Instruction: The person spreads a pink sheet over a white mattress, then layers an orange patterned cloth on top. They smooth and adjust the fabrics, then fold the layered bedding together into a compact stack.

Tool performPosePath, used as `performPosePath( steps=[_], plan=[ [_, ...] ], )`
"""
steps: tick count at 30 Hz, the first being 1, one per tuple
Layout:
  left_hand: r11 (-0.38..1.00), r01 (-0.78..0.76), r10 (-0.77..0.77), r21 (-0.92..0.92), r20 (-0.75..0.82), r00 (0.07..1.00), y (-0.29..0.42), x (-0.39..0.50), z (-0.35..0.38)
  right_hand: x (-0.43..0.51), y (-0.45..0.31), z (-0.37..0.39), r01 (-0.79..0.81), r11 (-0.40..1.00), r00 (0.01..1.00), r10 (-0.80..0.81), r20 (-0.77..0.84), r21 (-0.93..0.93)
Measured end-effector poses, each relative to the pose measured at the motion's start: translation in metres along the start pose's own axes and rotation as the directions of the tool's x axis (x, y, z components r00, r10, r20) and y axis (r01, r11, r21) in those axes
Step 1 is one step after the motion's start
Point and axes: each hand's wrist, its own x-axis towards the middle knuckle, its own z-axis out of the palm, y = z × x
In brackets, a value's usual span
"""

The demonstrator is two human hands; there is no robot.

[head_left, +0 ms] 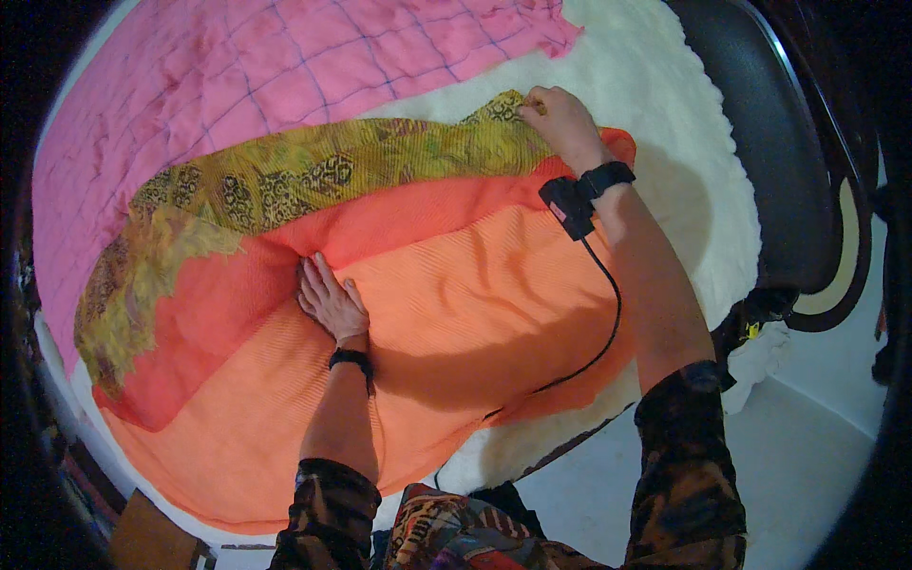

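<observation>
A finely pleated orange cloth (456, 299) lies spread before me, with a red band (399, 217) along its far side. Beyond that band runs a yellow-green patterned strip (306, 171), its left part frayed or feathery in print. My left hand (333, 299) rests flat, fingers spread, where red meets orange. At the strip's far right corner, my right hand (559, 121) pinches the patterned fabric between thumb and fingers. Both wrists wear black bands; a small black device (566, 208) with a cable hangs at the right one and lies over the cloth.
Under the cloths is a fluffy white cover (670, 142). A pink quilted cloth with blue lines (306, 64) lies at the far left. A dark padded chair (776, 164) with a curved armrest is at the right. A brown box (153, 531) stands low at the left.
</observation>
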Motion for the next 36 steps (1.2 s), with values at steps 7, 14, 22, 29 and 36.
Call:
performPosePath(
  steps=[7,14,22,29,36],
  plan=[
    [1.000,-0.003,0.003,-0.003,-0.003,1.000,0.000,-0.001,0.000,0.075,0.071,-0.057,-0.099,0.995,0.905,0.084,-0.416,-0.015],
    [0.999,0.015,-0.017,0.047,0.037,0.999,-0.001,-0.003,0.002,0.152,0.088,-0.061,0.039,0.767,0.840,0.322,-0.437,0.640],
    [0.997,0.033,-0.036,0.073,0.041,0.999,-0.003,-0.003,0.007,0.109,0.076,-0.069,0.089,0.964,0.904,0.026,-0.426,0.249],
    [1.000,0.001,-0.001,0.026,-0.015,1.000,-0.003,-0.002,0.005,-0.075,0.078,-0.065,-0.178,0.970,0.984,0.170,0.061,0.166],
    [0.999,-0.019,0.021,0.038,-0.052,0.998,-0.004,-0.002,0.010,-0.266,0.137,-0.047,-0.581,0.790,0.780,0.471,0.412,0.198]
  ],
)
